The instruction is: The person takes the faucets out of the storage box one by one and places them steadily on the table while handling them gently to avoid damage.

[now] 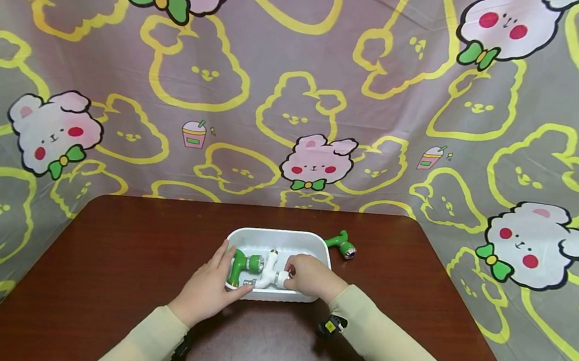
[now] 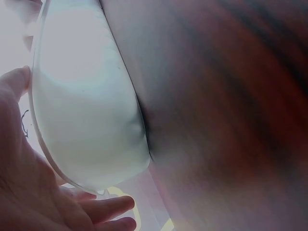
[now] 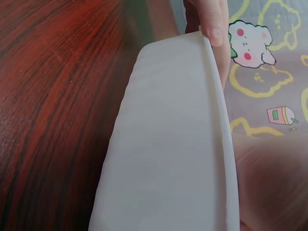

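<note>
A white plastic basin point(image 1: 261, 237) stands on the table. Inside it lie a green tap point(image 1: 239, 265) on the left and a white tap point(image 1: 269, 273) beside it. My left hand point(image 1: 210, 287) rests along the basin's left end, its fingers fairly straight and its thumb over the near rim. In the left wrist view, the left-hand fingers point(image 2: 108, 209) spread around the end of the basin. My right hand point(image 1: 311, 275) reaches over the right side of the basin, with curled fingers pinching the handle end of the white tap. The basin wall point(image 3: 168, 120) hides those fingertips in the right wrist view.
Another green tap point(image 1: 341, 243) lies on the table just beyond the basin's right corner. The brown wooden table point(image 1: 124, 263) ends at the back against a patterned cloth point(image 1: 254, 111), which also hangs along both sides.
</note>
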Tool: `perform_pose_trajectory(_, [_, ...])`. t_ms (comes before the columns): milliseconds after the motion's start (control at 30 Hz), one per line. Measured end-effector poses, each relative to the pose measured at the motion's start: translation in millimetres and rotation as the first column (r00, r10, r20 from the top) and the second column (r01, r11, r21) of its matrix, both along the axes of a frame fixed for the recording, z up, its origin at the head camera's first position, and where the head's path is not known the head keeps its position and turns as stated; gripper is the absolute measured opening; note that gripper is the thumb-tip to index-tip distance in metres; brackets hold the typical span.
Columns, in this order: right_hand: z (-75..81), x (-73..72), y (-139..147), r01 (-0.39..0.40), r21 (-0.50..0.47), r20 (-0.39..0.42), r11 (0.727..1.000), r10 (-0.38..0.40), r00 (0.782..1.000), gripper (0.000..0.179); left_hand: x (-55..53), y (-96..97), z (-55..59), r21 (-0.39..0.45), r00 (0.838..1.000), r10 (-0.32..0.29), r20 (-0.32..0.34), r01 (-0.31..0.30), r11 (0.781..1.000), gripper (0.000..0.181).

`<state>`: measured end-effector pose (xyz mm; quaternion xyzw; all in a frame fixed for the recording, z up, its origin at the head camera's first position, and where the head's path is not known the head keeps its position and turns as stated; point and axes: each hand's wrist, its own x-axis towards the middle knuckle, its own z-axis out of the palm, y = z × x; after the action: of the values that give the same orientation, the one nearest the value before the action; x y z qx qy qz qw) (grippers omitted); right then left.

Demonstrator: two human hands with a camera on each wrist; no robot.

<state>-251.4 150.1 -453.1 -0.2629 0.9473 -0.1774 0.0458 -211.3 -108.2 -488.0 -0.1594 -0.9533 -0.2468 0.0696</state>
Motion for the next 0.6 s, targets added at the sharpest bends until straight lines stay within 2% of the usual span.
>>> perform_pose_trajectory(267, [2.6, 2.1, 0.0, -0.003, 0.007, -0.009, 1.0, 0.003, 1.0, 0.018, 0.6, -0.9, -0.8, -0.002, 1.0, -0.003, -0.005, 0.003, 1.0, 0.097])
perform_pose_trajectory(600, [-1.4, -0.1, -2.2, -0.008, 0.001, -0.006, 1.0, 0.008, 1.0, 0.026, 1.8, -0.3, 0.9, -0.007, 1.0, -0.003, -0.003, 0.003, 1.0, 0.098])
